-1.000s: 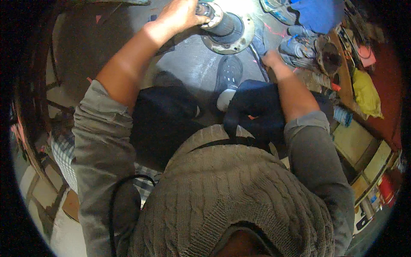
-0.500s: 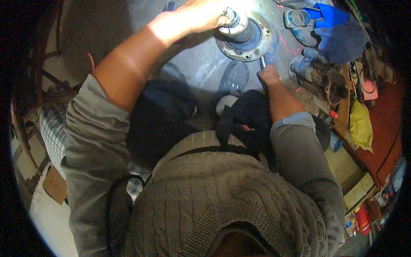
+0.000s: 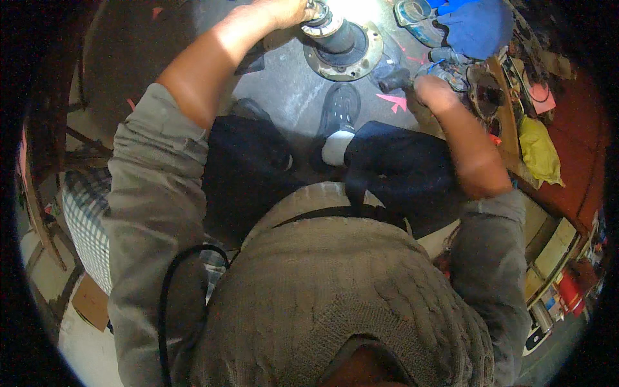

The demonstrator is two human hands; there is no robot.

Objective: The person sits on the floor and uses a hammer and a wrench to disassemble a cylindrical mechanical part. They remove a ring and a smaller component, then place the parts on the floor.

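A flanged metal cylinder (image 3: 338, 40) stands tilted on the floor, its round bolt-holed flange (image 3: 316, 62) at the bottom. At its upper end sits a shiny metal fitting (image 3: 316, 11), and my left hand (image 3: 287, 11) is closed around it, the fingers partly washed out by bright light. To the right, my right hand (image 3: 438, 93) is closed on a hammer (image 3: 396, 80), whose dark blunt head points left toward the flange, apart from it. Motion smears this hand and the tool's handle.
My shoe (image 3: 340, 106) is just below the flange. A blue cloth (image 3: 477, 29), a worn blue shoe (image 3: 416, 19) and cluttered parts lie at upper right. Pink scraps (image 3: 394, 102) dot the floor. A yellow bag (image 3: 540, 151) lies farther right.
My right hand has swung right, away from the flange, with the hammer, whose head now shows. My left hand stays on the fitting. The whole view has shifted slightly.
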